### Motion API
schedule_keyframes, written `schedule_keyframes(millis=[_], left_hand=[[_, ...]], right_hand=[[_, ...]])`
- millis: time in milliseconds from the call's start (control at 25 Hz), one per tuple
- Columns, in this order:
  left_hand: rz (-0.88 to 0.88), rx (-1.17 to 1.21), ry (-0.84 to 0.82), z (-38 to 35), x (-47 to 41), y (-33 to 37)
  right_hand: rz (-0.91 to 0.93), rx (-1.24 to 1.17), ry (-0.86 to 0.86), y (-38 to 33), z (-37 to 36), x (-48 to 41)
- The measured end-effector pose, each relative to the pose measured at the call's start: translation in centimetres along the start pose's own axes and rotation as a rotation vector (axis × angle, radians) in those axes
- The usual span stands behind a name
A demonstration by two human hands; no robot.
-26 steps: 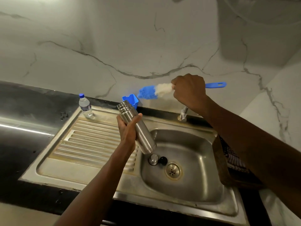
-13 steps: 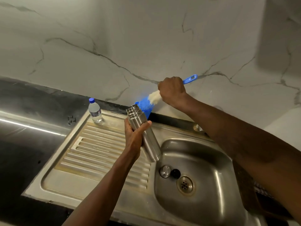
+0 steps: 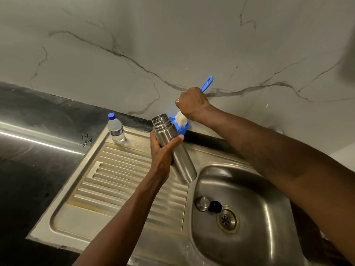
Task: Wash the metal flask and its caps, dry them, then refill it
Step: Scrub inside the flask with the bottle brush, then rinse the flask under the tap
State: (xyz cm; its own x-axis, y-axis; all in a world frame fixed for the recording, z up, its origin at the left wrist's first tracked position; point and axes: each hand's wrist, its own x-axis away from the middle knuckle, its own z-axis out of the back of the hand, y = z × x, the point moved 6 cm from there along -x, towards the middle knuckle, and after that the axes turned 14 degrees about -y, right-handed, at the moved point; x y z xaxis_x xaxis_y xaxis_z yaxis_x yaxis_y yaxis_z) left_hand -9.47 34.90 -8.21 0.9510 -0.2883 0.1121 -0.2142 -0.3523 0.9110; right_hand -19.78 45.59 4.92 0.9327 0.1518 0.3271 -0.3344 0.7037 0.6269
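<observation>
While the smooth steel flask (image 3: pixel 183 164) is being gripped, tilted mouth-up, by the curled left hand (image 3: pixel 163 150) above the ribbed drainboard (image 3: pixel 119 179), the blue-handled brush (image 3: pixel 207 83) is being clenched in the fisted right hand (image 3: pixel 192 104), its white bristles being dipped into a blue tub (image 3: pixel 181 129), likely for soap, both round caps (image 3: pixel 202 203) lying in the sink (image 3: pixel 259 198).

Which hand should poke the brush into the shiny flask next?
Right. The right hand grips the brush, its bristles close beside the open mouth of the flask. The left hand is busy holding the flask.
</observation>
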Motion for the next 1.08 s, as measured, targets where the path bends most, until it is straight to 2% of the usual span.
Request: schedule_keyframes(millis=[400, 680, 840, 960, 1080], left_hand=[[-0.005, -0.018, -0.005, -0.3, 0.3, -0.2], [-0.009, -0.103, -0.003, -1.3, 1.5, 0.5], [-0.031, -0.160, -0.007, -2.7, 2.0, 0.9], [-0.049, -0.254, -0.034, -5.0, 2.6, 0.9], [-0.065, -0.333, -0.064, -8.7, 3.4, 0.5]], right_hand=[[-0.065, -0.051, -0.085, 1.6, -0.9, 0.2], [0.150, -0.120, 0.147, 0.3, -0.8, 3.0], [0.193, -0.523, 0.251, 1.9, -2.4, 5.8], [0.173, -0.924, 0.362, 2.6, -4.1, 10.8], [0.134, -1.187, 0.391, 2.9, -7.2, 15.6]])
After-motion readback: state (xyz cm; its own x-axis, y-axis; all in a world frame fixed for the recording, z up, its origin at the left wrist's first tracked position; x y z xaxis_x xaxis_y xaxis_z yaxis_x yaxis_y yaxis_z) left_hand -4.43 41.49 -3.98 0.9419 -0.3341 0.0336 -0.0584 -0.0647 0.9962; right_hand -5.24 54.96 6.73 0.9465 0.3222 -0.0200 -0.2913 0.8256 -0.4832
